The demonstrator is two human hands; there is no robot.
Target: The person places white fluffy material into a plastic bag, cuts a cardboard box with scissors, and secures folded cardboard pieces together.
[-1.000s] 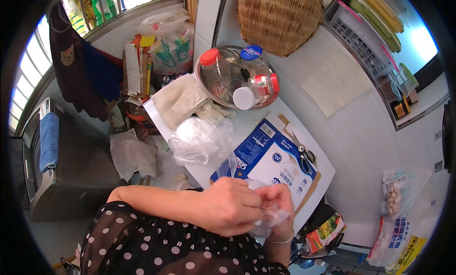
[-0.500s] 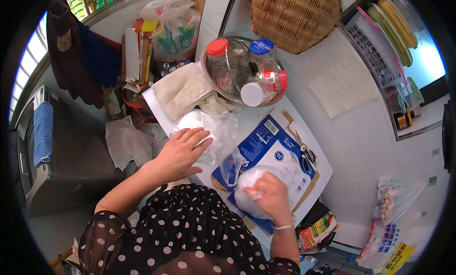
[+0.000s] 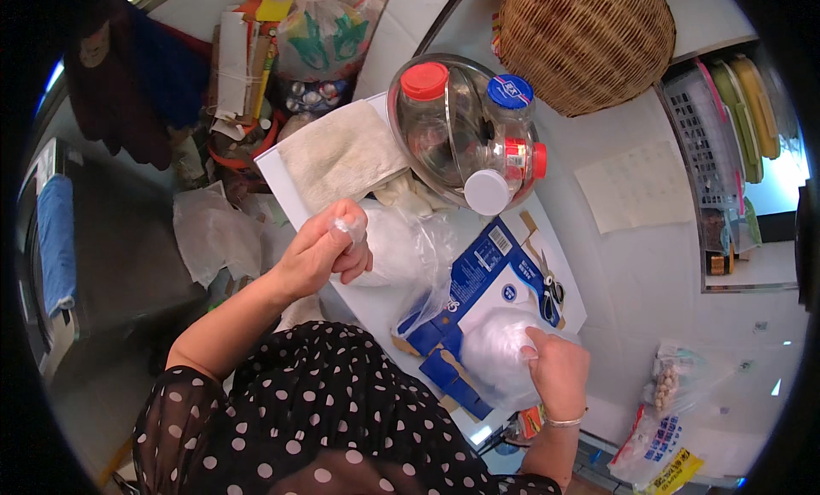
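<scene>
A clear plastic bag with white contents lies on the white table. My left hand is closed at its near left edge, and a twist of clear plastic pokes out of the fist. To the right, my right hand is closed on the edge of a bunched clear plastic bag, which looks puffed and whitish; its contents cannot be made out. This second bag rests over the flattened blue-and-white cardboard. Loose clear film from the first bag spreads toward the cardboard.
Black-handled scissors lie on the cardboard's right side. Farther back, a metal basin holds several lidded jars, with a folded beige cloth beside it. A wicker basket stands at the back right. Table edges are near both arms.
My left hand has gone from flat and spread over the white-filled bag to a closed grip on plastic. My right hand has moved right, drawing its bag along. The whole view has shifted slightly.
</scene>
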